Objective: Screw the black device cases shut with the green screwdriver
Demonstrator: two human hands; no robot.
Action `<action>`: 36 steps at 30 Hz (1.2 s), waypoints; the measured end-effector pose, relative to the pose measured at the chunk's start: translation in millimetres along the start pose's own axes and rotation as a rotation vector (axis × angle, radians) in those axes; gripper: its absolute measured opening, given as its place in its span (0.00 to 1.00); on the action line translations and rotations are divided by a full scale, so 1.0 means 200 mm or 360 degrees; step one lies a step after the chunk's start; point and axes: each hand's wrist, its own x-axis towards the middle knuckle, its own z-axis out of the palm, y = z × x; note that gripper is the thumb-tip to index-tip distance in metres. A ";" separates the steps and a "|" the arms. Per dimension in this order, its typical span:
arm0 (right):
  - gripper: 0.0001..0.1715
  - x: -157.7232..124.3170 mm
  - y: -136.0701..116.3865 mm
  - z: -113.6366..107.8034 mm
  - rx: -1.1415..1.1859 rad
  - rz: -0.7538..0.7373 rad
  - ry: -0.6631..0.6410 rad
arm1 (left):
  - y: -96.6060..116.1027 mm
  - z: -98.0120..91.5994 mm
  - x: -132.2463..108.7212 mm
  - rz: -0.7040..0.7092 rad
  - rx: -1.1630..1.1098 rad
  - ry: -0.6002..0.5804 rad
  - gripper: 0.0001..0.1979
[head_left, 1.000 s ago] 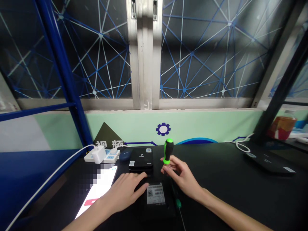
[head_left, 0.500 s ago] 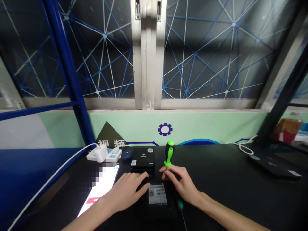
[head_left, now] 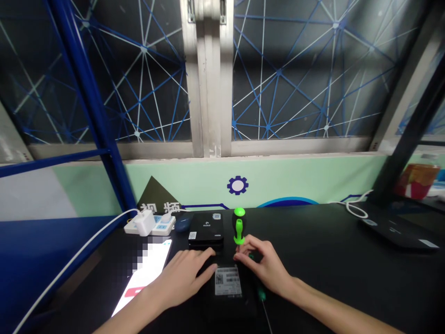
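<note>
A screwdriver (head_left: 239, 227) with a green-and-black handle stands almost upright over the far part of a black box (head_left: 229, 306) bearing a white label. My right hand (head_left: 266, 265) pinches its shaft just below the handle, thumb against fingers; the tip is hard to make out. My left hand (head_left: 189, 273) rests on the left side of the labelled box, thumb and forefinger apart. Under my right wrist lies a second screwdriver (head_left: 261, 294) with a dark green handle, its thin shaft pointing toward me.
Behind the labelled box sits another black box (head_left: 206, 228), with a dark blue mouse (head_left: 182, 223) beside it. A white power strip (head_left: 163, 225) with a plugged-in charger and a bright phone (head_left: 149, 273) are at left. Another flat black device (head_left: 396, 232) lies far right, near a white cable (head_left: 358, 211).
The screwdriver has shifted slightly left and down and stands straighter. My right fingers have changed position around its shaft. My left hand stays in place.
</note>
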 end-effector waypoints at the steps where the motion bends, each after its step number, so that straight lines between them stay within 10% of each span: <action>1: 0.10 0.00 0.00 0.00 0.0023 0.0022 0.0006 | 0.00 0.00 0.00 -0.0002 0.0001 0.0001 0.20; 36: 0.13 -0.01 -0.03 -0.02 -0.0047 -0.0037 -0.0046 | 0.00 0.00 0.00 0.0003 0.0005 0.0012 0.20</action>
